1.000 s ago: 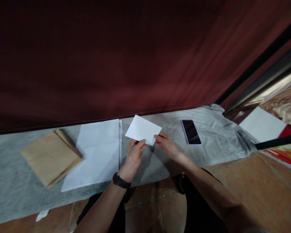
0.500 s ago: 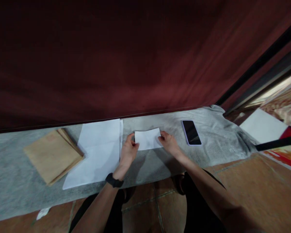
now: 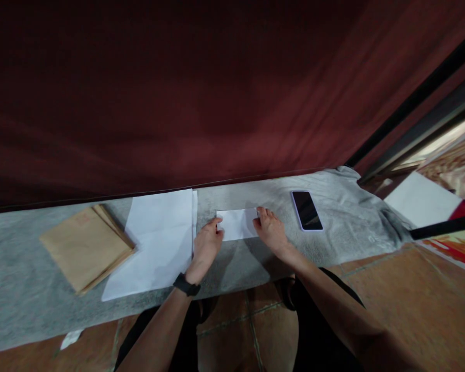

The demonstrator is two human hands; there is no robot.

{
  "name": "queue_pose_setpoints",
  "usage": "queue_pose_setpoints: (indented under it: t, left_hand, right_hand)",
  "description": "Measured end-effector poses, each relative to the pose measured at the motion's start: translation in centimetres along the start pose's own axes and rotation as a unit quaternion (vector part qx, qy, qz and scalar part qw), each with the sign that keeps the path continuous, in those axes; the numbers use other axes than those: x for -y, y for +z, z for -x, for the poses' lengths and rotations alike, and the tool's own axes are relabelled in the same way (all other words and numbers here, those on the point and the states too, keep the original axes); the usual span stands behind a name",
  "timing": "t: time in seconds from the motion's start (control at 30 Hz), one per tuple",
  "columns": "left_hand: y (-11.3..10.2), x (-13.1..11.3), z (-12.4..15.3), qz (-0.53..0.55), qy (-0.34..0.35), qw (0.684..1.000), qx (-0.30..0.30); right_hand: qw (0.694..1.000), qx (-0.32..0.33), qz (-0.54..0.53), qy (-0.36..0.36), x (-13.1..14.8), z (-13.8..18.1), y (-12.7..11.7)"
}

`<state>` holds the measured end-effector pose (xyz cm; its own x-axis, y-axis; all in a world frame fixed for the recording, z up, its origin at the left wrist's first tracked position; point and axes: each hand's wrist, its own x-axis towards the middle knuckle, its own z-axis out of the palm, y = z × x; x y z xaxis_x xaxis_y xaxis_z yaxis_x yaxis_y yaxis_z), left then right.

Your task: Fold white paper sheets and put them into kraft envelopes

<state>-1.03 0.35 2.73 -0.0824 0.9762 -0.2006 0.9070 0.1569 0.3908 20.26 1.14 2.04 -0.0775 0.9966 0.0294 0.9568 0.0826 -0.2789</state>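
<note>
A small folded white paper (image 3: 237,224) lies flat on the grey felt-covered table (image 3: 31,305). My left hand (image 3: 206,247) rests on the paper's left edge, fingers stretched over it. My right hand (image 3: 270,230) lies on its right edge, fingers flat and pressing down. A black band sits on my left wrist. Neither hand lifts the paper.
A stack of white sheets (image 3: 155,243) lies left of the hands, with a pile of brown envelopes (image 3: 86,246) further left. A dark phone (image 3: 306,210) lies to the right. A dark red curtain (image 3: 201,93) hangs behind the table. Tiled floor shows below.
The paper was held in the air between both hands, then came down onto the table. Both hands now lie flat on its ends.
</note>
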Motion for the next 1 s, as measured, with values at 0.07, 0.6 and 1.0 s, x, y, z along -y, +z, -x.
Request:
queue_pose_setpoints:
  t: [0.07,0.6,1.0]
  left_hand:
    - [-0.2,0.0,0.2,-0.013,0.009,1.0,-0.004]
    - [5.8,-1.5,2.2,-0.077,0.225,0.966,-0.1]
    - [6.8,-1.2,2.1,-0.094,0.188,0.966,-0.148]
  right_hand:
    - [0.997,-0.034,-0.019,-0.069,0.3,0.3,0.5]
    - [0.968,-0.028,0.061,-0.242,1.2,2.4,4.8]
    - [0.987,-0.066,0.058,-0.133,-0.8,3.0,4.6]
